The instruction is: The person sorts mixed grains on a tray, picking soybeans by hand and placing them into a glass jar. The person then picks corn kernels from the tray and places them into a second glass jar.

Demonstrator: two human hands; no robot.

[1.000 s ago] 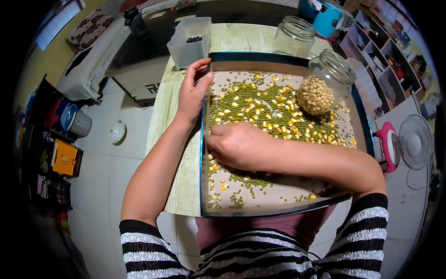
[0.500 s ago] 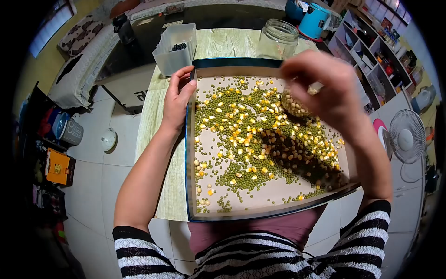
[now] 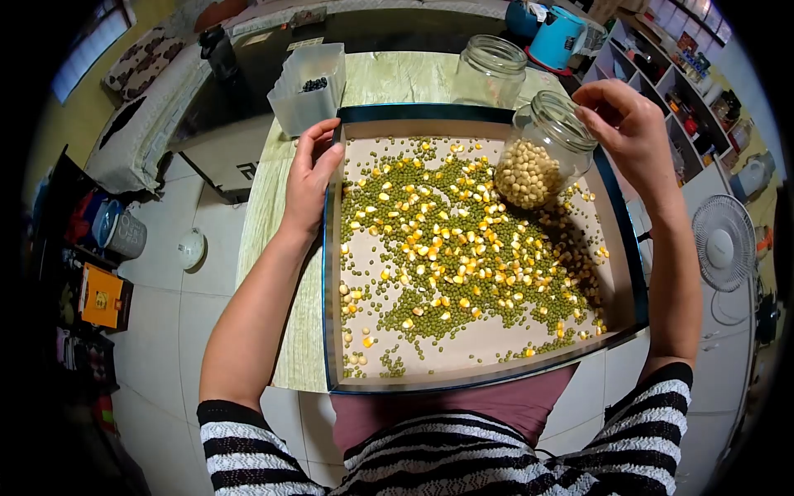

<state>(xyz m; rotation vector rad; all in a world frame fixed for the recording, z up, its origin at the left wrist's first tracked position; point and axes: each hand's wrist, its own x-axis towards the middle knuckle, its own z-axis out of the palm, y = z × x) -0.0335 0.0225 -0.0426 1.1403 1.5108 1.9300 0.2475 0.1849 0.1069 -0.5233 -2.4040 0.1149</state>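
Note:
A shallow blue-edged box (image 3: 329, 273) holds green mung beans (image 3: 430, 318) mixed with yellow corn kernels (image 3: 430, 248). Some pale soybeans lie along its left side. My left hand (image 3: 310, 178) holds the box's left wall near the far corner, thumb inside and fingers outside. A glass jar (image 3: 552, 132), partly filled with soybeans (image 3: 527, 175), stands in the far right part of the box. Beside its mouth is my right hand (image 3: 624, 124), fingers curled, with a gap between thumb and forefinger. I see nothing in it; whether it touches the rim, I cannot tell.
Behind the box, a second glass jar (image 3: 490, 73) stands on the wood-patterned table (image 3: 380, 74). To its left is a translucent plastic container (image 3: 306, 99) with black beans. A blue kettle (image 3: 558, 37) sits further back, and a fan (image 3: 722, 244) stands to the right.
My right hand has moved up and to the right, from over the soybean jar to beside its mouth, uncovering the jar. The left hand keeps its hold; the box has shifted slightly left.

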